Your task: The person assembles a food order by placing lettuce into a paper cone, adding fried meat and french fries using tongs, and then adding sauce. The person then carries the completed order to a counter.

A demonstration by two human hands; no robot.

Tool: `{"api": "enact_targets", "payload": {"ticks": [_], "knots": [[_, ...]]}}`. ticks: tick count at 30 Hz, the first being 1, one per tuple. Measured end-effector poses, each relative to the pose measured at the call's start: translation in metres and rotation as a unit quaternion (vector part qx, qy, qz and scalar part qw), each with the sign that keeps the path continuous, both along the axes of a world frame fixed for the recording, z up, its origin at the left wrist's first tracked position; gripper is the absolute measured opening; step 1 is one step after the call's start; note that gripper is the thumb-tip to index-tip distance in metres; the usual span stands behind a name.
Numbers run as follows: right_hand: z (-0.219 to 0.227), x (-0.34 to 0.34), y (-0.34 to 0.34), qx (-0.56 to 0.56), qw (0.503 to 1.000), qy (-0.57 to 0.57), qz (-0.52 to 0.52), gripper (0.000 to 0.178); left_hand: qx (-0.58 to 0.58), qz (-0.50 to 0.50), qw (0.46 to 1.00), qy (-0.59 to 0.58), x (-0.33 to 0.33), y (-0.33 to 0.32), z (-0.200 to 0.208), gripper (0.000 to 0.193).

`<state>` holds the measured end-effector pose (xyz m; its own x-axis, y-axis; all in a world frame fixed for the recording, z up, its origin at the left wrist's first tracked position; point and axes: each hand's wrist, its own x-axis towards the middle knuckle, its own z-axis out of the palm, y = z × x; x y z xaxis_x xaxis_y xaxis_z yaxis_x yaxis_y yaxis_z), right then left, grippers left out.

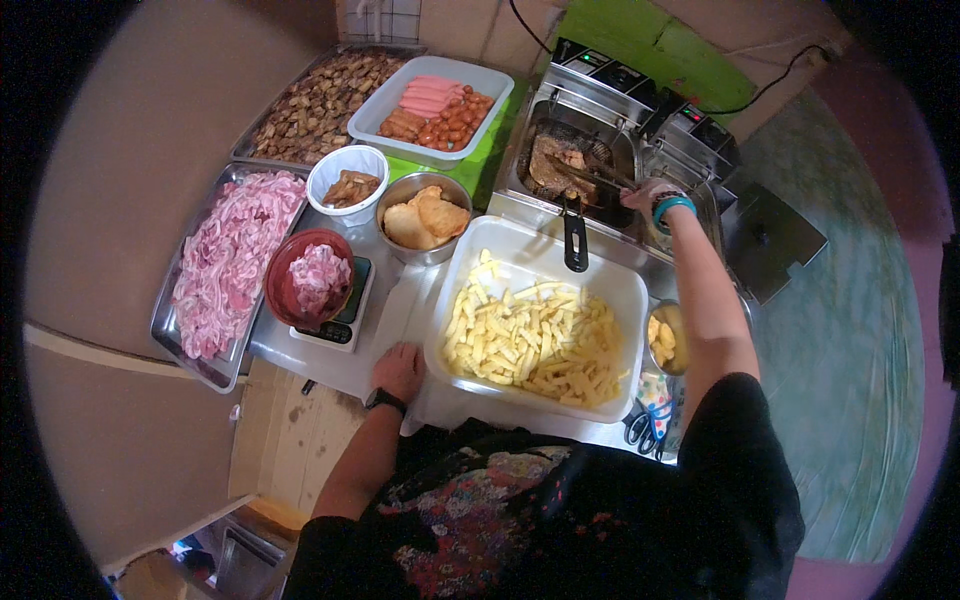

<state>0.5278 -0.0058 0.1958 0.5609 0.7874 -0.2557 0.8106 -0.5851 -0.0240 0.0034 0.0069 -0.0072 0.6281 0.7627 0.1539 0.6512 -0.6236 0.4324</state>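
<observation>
Left hand: I have the left hand [399, 371] resting on the bench [275, 335]; whether its fingers are spread or pressed together, I cannot tell.
Scissors: well right of the left fingers, I see blue-and-black handles [643, 430].
Potato strips: pale strips [535, 335] in a white tub [545, 258], just right of the left fingers.
Scale: beyond and left of those fingers, the scale [326, 338] carries a reddish bowl [277, 280] of raw sliced meat [322, 280].
Steel bowl: straight beyond the left fingers, the steel bowl [440, 256] holds flat golden pieces [425, 218].
Right hand: my right hand [650, 196] reaches over the fryer [515, 200], fingers closed around a long dark tool [600, 180].
Frying meat: browned pieces [553, 165] lie in the fryer basket, left of the right fingers, at the tool's far end.
Sausage tub: farther off, left of the right fingers, a pale tub [372, 108] holds sausages [450, 120].
</observation>
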Motion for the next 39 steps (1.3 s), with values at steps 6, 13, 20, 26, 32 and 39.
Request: {"api": "enact_targets", "payload": {"ticks": [6,13,20,26,32,39], "knots": [[-0.031,-0.031,0.033,0.016,0.994,-0.112,0.011,0.040,-0.005,-0.009,1.000,0.017,-0.004,0.000,0.006,0.013],[-0.008,-0.022,0.011,0.046,0.999,-0.011,0.010,0.037,0.004,0.008,1.000,0.014,-0.005,-0.002,0.005,0.013],[0.013,-0.036,0.000,0.085,0.996,-0.033,0.003,0.043,-0.084,0.026,0.995,0.054,-0.015,0.004,0.010,0.018],[-0.032,-0.005,-0.010,-0.012,0.989,-0.125,-0.077,0.064,-0.114,0.022,0.993,-0.007,-0.006,0.004,0.014,0.017],[-0.092,-0.050,-0.032,0.099,0.994,-0.034,-0.041,0.061,-0.095,0.044,0.994,0.002,-0.014,-0.005,-0.013,0.017],[-0.138,-0.130,-0.084,0.142,0.986,0.077,-0.033,0.058,-0.128,0.059,0.989,0.035,-0.005,0.003,0.000,0.015]]}}
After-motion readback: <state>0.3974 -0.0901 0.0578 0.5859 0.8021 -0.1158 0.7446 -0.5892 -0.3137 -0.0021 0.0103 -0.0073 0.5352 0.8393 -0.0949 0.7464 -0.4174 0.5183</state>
